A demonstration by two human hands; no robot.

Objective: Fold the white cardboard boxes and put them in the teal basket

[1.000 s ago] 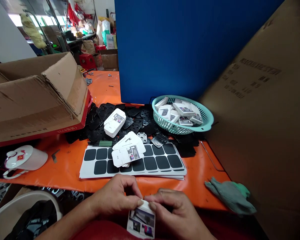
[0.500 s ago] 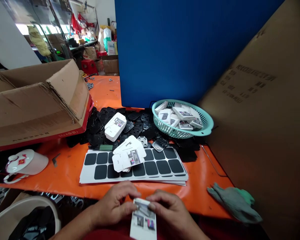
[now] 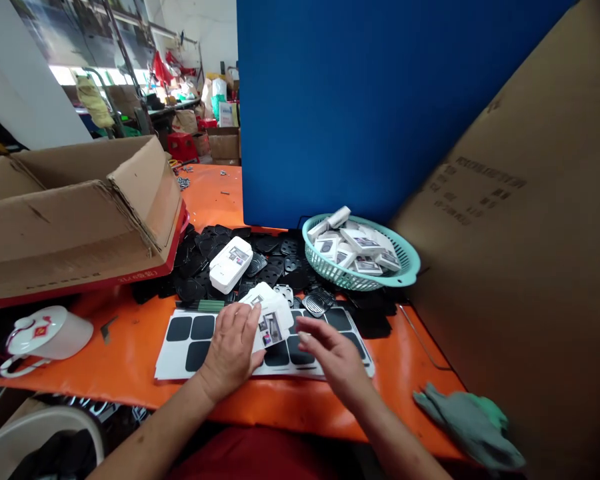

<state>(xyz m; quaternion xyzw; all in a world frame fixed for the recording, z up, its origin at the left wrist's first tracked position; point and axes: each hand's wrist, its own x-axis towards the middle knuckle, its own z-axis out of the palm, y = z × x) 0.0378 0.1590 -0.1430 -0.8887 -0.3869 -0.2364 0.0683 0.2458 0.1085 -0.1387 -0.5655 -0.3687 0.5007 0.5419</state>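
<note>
My left hand [image 3: 233, 343] lies over the left side of a loose pile of flat, printed white cartons [image 3: 276, 321], its fingers bent over them and its thumb at their near edge. The pile rests on sheets of black rounded-square pads [image 3: 181, 329]. To the right of it, my right hand [image 3: 336, 357] hovers over the sheets with fingers apart, holding nothing. A slightly blurred small white box [image 3: 339, 217] is at the top of the heap of folded boxes [image 3: 363, 241] in the turquoise basket [image 3: 413, 267].
A neat stack of white cartons [image 3: 231, 265] sits among black plastic parts [image 3: 200, 267]. An open cardboard box [image 3: 80, 213] and a lidded white mug [image 3: 55, 333] are on the left. Grey-green gloves [image 3: 467, 423] lie at right. A blue panel [image 3: 360, 107] rises behind.
Both hands have moved up from the table's front edge. The small printed box has left them, and a white box now shows atop the basket's heap. The left hand has reached the flat cartons.
</note>
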